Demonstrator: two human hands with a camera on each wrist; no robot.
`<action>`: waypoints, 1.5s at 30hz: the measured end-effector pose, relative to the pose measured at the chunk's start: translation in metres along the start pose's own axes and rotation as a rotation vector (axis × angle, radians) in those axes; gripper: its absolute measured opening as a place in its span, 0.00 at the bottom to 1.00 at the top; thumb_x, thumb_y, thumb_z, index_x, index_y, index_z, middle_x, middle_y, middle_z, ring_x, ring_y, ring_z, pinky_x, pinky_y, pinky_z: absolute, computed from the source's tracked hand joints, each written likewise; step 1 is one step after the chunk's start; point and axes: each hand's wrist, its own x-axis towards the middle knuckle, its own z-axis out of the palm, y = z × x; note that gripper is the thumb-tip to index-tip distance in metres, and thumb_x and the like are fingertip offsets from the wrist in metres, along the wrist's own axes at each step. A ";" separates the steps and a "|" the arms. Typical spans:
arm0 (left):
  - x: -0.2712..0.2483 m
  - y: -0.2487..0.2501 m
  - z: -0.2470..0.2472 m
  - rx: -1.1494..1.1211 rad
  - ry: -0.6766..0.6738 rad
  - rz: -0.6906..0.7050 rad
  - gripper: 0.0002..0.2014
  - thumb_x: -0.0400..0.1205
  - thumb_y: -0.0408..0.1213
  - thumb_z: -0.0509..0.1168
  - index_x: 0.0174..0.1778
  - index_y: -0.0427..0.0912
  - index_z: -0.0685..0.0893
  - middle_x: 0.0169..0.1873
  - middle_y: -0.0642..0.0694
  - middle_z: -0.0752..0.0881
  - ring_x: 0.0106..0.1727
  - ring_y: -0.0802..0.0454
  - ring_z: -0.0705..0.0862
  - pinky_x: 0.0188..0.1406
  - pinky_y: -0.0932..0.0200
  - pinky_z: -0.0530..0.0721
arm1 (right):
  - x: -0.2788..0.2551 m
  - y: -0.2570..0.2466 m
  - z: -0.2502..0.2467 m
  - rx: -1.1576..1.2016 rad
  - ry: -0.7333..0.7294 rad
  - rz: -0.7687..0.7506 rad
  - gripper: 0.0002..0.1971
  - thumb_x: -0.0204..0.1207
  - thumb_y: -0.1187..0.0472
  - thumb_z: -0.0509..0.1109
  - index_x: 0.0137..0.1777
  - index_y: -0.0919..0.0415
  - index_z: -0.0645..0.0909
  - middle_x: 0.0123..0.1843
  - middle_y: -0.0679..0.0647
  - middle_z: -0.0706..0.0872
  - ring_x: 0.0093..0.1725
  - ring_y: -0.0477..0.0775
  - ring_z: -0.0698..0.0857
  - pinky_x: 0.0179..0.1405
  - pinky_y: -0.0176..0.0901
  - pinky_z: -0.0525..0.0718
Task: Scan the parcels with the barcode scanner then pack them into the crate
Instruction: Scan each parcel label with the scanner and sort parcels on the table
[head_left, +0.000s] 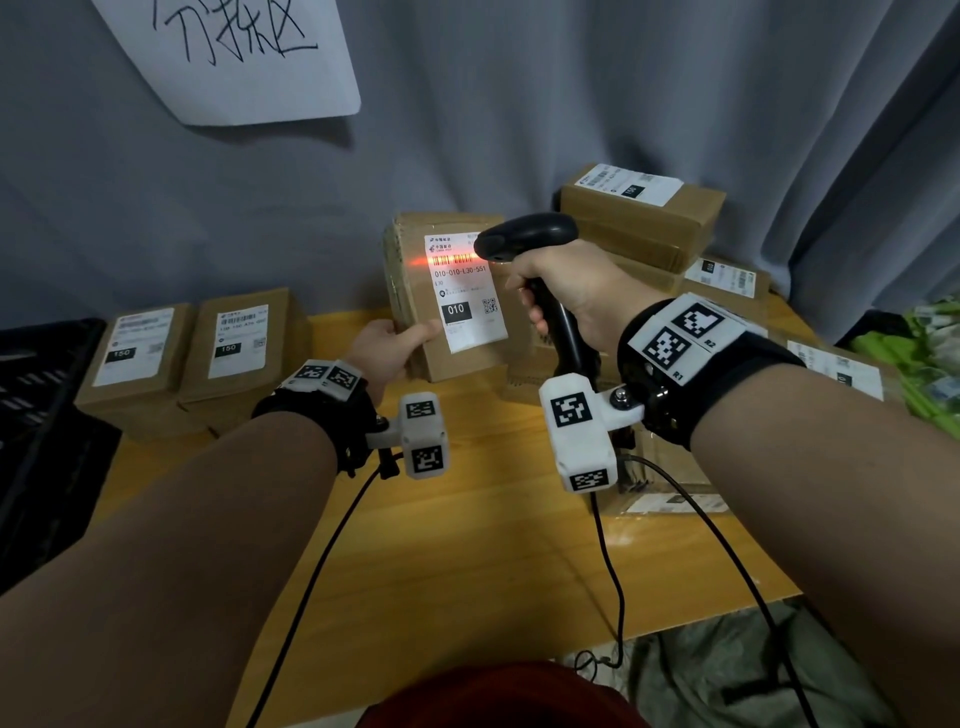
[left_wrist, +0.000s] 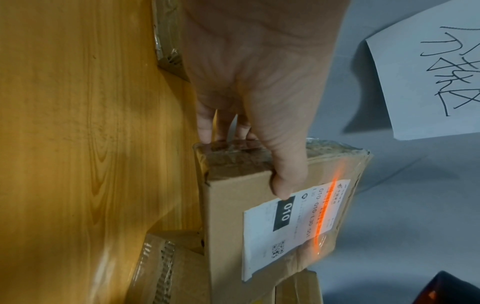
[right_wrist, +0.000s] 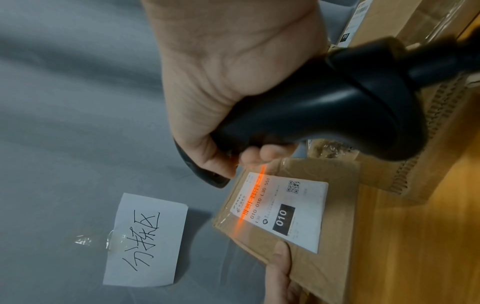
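Note:
My left hand (head_left: 387, 345) grips a brown cardboard parcel (head_left: 415, 291) by its lower left corner and holds it upright above the wooden table (head_left: 467, 545); the thumb lies on its front face (left_wrist: 285, 181). The parcel's white label (head_left: 465, 291) reads 010. My right hand (head_left: 571, 296) holds the black barcode scanner (head_left: 524, 236) by its handle, close to the label. An orange scan line (right_wrist: 253, 197) falls across the barcode (left_wrist: 324, 211). A black crate (head_left: 36, 415) stands at the left edge of the head view.
Two labelled parcels (head_left: 140, 353) (head_left: 241, 343) stand on the table's left side. Several more parcels (head_left: 644, 208) are stacked behind and right of the scanner. A handwritten paper sign (head_left: 234, 52) hangs on the grey curtain. Cables (head_left: 613, 571) cross the table's front.

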 end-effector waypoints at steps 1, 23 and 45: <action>0.001 -0.001 0.000 0.004 0.004 -0.001 0.13 0.82 0.44 0.68 0.58 0.42 0.80 0.42 0.53 0.86 0.42 0.60 0.84 0.29 0.68 0.80 | 0.000 0.000 0.000 0.001 -0.002 -0.003 0.07 0.71 0.69 0.69 0.32 0.63 0.78 0.24 0.53 0.77 0.19 0.49 0.74 0.19 0.33 0.75; 0.011 -0.018 -0.039 -0.184 0.313 -0.096 0.31 0.75 0.54 0.69 0.68 0.43 0.67 0.55 0.43 0.81 0.43 0.49 0.81 0.36 0.55 0.80 | 0.044 0.021 0.029 -0.014 -0.123 -0.021 0.16 0.67 0.58 0.80 0.54 0.60 0.87 0.51 0.58 0.89 0.50 0.56 0.86 0.59 0.51 0.85; 0.039 -0.063 -0.354 0.239 0.581 -0.104 0.35 0.80 0.46 0.68 0.81 0.39 0.62 0.70 0.40 0.77 0.65 0.40 0.80 0.63 0.44 0.83 | 0.095 0.010 0.355 0.001 -0.448 0.019 0.13 0.67 0.50 0.81 0.49 0.49 0.84 0.51 0.51 0.87 0.59 0.58 0.83 0.68 0.58 0.79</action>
